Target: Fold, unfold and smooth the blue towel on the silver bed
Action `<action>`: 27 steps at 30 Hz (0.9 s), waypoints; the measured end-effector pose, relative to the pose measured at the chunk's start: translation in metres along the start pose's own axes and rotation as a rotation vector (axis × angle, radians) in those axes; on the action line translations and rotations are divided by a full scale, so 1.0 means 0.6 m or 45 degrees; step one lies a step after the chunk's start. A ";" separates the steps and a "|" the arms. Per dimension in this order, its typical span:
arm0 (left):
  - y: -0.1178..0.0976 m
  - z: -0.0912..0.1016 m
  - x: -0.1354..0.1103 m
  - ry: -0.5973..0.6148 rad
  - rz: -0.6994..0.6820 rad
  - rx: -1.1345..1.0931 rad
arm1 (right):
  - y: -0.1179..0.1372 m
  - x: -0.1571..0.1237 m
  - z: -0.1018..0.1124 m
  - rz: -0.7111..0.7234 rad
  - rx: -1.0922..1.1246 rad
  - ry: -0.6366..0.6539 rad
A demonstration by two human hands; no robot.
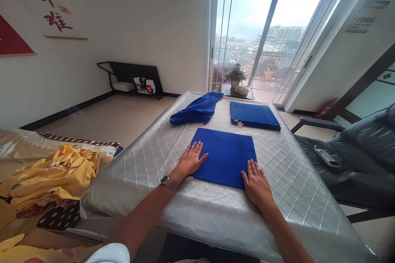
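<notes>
In front of me a folded blue cloth [224, 154] lies flat as a rectangle on the silver quilted table cover [148, 168]. My left hand [191, 158] rests open on its left edge, fingers stretched out and thumb on the fabric. On the right edge, near the front corner, my right hand [256, 180] lies flat with fingers extended. Behind it to the right is a neat stack of folded blue cloths [254, 115] with a small white tag. A crumpled blue cloth [197, 109] lies loosely at the far left of the table.
Yellow clothes [68, 168] are heaped at the left. A dark armchair [364, 152] with a remote-like device [327, 157] on its seat stands close on the right. Beyond the table's far edge, a small table [226, 90] holds a potted plant [236, 74] before the glass door.
</notes>
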State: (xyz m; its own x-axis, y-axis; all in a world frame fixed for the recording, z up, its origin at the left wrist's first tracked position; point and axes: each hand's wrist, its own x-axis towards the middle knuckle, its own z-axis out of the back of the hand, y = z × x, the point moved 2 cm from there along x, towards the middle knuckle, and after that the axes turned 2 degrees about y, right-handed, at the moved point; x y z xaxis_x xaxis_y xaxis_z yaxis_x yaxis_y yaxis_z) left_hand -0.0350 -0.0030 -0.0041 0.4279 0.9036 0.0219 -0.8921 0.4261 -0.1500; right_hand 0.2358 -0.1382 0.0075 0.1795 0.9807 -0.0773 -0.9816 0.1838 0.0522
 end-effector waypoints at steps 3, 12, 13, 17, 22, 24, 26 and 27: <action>-0.002 0.011 -0.002 -0.042 0.002 0.018 | 0.002 0.001 -0.002 -0.005 -0.006 0.002; -0.201 0.013 -0.011 -0.053 -0.545 -0.101 | 0.000 0.002 -0.004 0.011 0.041 0.009; -0.230 0.007 -0.011 -0.045 -0.620 -0.113 | -0.001 0.001 -0.005 0.020 0.040 0.009; -0.291 -0.011 -0.012 -0.035 -0.731 -0.158 | -0.003 -0.002 -0.006 0.038 0.021 0.019; -0.251 -0.011 -0.026 -0.005 -0.677 -0.165 | 0.000 -0.002 -0.001 0.015 0.019 0.026; -0.211 -0.007 -0.036 0.021 -0.601 -0.146 | 0.001 -0.001 -0.001 -0.009 0.030 0.022; -0.160 -0.003 -0.048 0.037 -0.483 -0.113 | 0.001 -0.001 -0.003 -0.016 0.041 0.014; -0.132 -0.002 -0.056 0.041 -0.410 -0.093 | 0.000 -0.001 -0.004 -0.014 0.046 0.010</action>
State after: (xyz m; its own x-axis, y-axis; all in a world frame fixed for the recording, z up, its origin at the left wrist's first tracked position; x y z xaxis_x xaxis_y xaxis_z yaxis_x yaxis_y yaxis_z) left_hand 0.0215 -0.0670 0.0062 0.6914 0.7208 0.0484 -0.6984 0.6840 -0.2107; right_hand 0.2353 -0.1387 0.0054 0.1895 0.9781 -0.0861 -0.9766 0.1968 0.0869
